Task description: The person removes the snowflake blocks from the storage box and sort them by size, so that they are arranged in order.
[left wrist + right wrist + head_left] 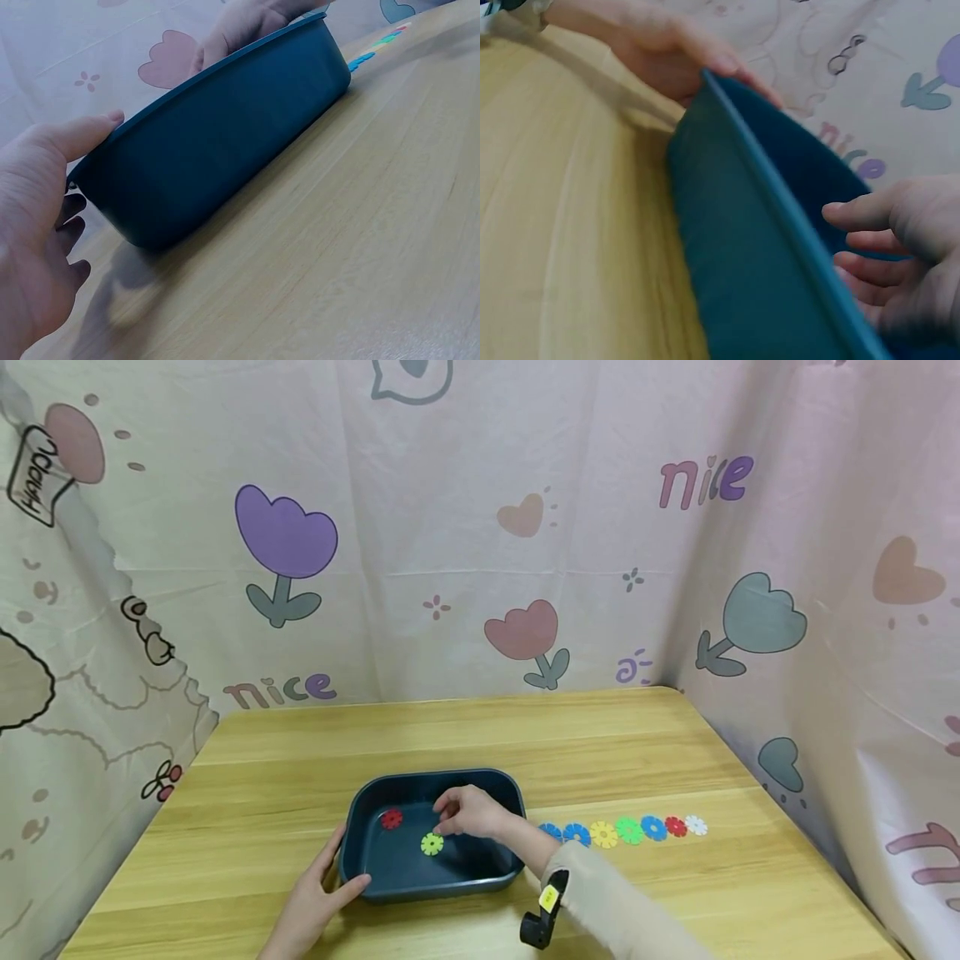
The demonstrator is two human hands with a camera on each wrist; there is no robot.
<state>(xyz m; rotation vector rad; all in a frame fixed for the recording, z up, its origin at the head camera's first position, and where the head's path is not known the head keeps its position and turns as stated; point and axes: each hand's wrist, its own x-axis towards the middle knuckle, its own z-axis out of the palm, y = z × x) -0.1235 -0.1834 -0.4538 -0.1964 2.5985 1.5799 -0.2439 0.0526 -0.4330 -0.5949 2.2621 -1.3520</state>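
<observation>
A dark teal plastic basin stands on the table. My left hand grips its left front corner; in the left wrist view the thumb lies on the rim and the fingers are at the outer wall. Inside lie a red snowflake disc and a yellow-green snowflake disc. Over the basin hovers my right hand, fingers loosely bent, fingertips just above the yellow-green disc. Nothing shows between those fingers in the right wrist view; the basin wall hides the discs there.
Right of the basin, a row of snowflake discs runs along the wooden table: blue, yellow, green, another blue, red and white. My right forearm partly covers the row's left end. A patterned curtain surrounds the table.
</observation>
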